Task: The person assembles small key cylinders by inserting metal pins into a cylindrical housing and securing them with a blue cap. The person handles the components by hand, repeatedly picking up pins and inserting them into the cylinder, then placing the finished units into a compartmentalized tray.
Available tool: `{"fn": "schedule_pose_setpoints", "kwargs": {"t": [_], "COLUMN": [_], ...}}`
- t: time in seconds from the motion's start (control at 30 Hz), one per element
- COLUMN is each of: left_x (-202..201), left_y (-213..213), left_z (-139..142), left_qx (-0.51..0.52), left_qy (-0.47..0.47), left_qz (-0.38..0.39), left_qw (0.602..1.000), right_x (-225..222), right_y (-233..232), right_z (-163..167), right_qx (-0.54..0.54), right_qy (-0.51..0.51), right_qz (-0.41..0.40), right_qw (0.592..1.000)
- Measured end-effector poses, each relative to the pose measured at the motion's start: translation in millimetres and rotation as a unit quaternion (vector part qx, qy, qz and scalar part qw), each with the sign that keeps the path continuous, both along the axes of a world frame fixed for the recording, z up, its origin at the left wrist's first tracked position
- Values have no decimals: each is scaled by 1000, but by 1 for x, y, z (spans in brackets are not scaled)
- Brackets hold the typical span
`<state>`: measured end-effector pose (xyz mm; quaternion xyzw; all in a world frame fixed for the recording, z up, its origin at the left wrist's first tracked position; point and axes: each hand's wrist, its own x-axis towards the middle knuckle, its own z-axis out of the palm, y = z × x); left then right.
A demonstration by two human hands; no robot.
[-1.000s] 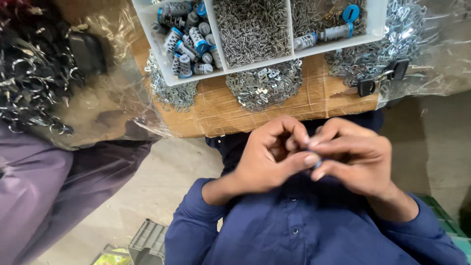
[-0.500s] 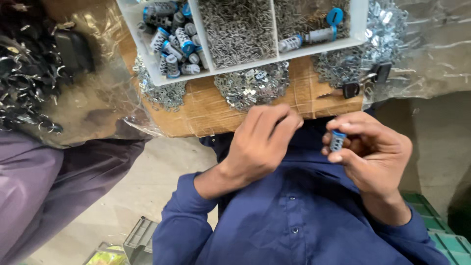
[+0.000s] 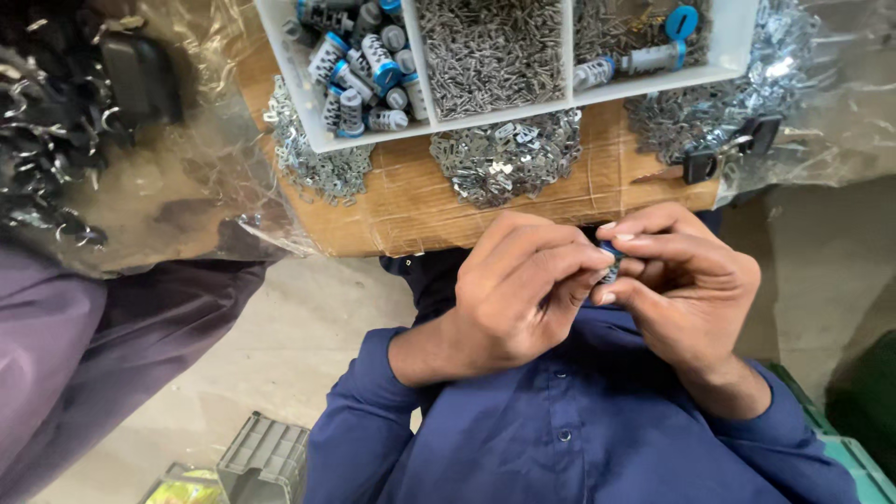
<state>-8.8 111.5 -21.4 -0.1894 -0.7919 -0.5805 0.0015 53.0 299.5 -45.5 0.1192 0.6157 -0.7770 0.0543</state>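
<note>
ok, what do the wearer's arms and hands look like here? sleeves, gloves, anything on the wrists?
Both hands are bare: no gloves on the left hand or the right hand, and no rings, watch or wristbands visible. Both arms wear long dark blue sleeves ending just short of the wrists, part of a button-front shirt in the same blue. No markings show on the fabric.

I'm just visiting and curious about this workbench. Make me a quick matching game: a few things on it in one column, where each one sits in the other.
Things:
1. blue-capped cylinders
2. small screws
3. black-headed keys
4. small blue-and-metal part

Places:
a. pinched between left hand and right hand
b. white tray's middle compartment
c. board's right edge
d. tray's left compartment

Pairs: 1-d, 2-b, 3-c, 4-a
</note>
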Motion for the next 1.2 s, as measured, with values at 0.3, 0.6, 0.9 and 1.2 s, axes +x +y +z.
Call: {"fn": "schedule_pose_setpoints", "kwargs": {"t": [0.3,0.6,0.9,1.2], "left_x": [5,2,0,3], "left_y": [-58,-110,-107,-117], "left_z": [17,9,6,4], "left_qx": [288,-366,-350,-279], "left_qy": [-463,50,35,90], "left_qz": [-38,144,136,47], "left_qw": [837,918,926,955], "right_x": [-21,-23,-21,-25], "right_y": [-24,-54,-43,-37], "right_z": [-4,-7,1,0], "right_qx": [-21,-221,-144,-115], "right_qy": [68,-59,-35,-21], "right_qz": [172,130,132,128], "right_qw": [983,965,980,985]}}
